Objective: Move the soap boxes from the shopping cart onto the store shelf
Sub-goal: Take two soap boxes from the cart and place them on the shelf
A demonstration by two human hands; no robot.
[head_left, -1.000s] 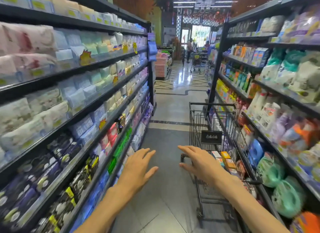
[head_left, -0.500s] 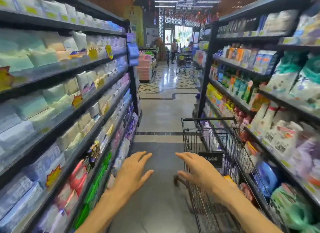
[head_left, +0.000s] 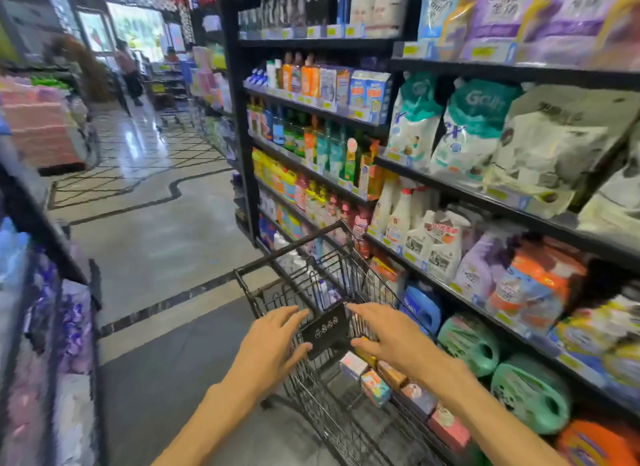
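A black wire shopping cart (head_left: 332, 268) stands in the aisle close to the right-hand store shelf (head_left: 485, 191). Several small soap boxes (head_left: 375, 386) in white, blue, orange and pink lie in a row inside the cart. My left hand (head_left: 273, 347) hovers over the cart's near left edge with fingers spread and holds nothing. My right hand (head_left: 391, 337) reaches over the cart above the boxes, fingers extended, empty. A black sign plate (head_left: 325, 330) on the cart sits between both hands.
The right shelf carries detergent bags (head_left: 471, 126), spray bottles (head_left: 394, 212) and green jugs (head_left: 530, 393). A second shelf (head_left: 45, 292) with purple packs lines the left. The tiled aisle floor (head_left: 162, 237) runs ahead to a person (head_left: 128, 70) near the entrance.
The view has swung right toward the shelf and cart. Both hands have moved forward and now hang over the cart, where earlier the left one was out over the aisle floor.
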